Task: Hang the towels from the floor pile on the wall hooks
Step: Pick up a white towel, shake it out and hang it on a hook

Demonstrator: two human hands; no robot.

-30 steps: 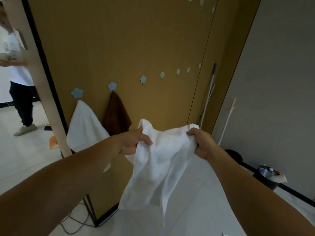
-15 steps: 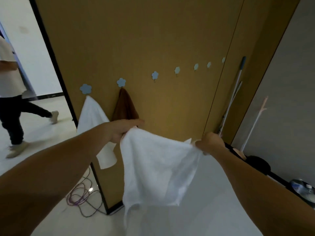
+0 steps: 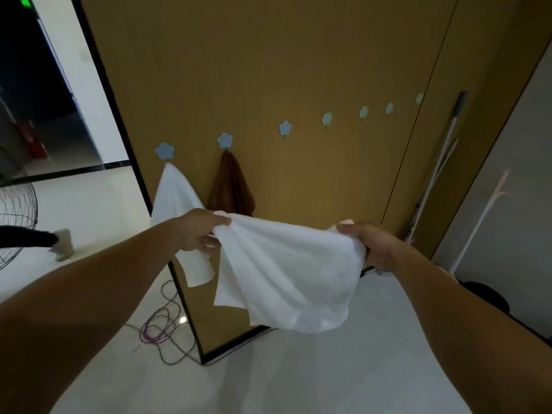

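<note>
The left hand (image 3: 197, 231) pinches one top corner of a white towel (image 3: 286, 270), thumb over the cloth and fingers curled beneath. The right hand (image 3: 367, 246) grips the opposite corner in a closed fist. Between them the top edge is pulled fairly taut, so the towel's long axis runs left to right, roughly parallel to the wooden wall (image 3: 298, 55), and the rest hangs down in loose folds above the floor (image 3: 328, 377).

Straight ahead and higher up runs a row of blue flower hooks. The first hook (image 3: 164, 150) carries a hung white towel (image 3: 174, 192), and the second hook (image 3: 224, 140) carries a brown towel (image 3: 231, 186). The third hook (image 3: 285, 128) is bare and sits almost above the middle of the stretched edge, about equally far from both hands. Hanging it there probably means lifting the towel up and forward. The floor pile is out of view.
</note>
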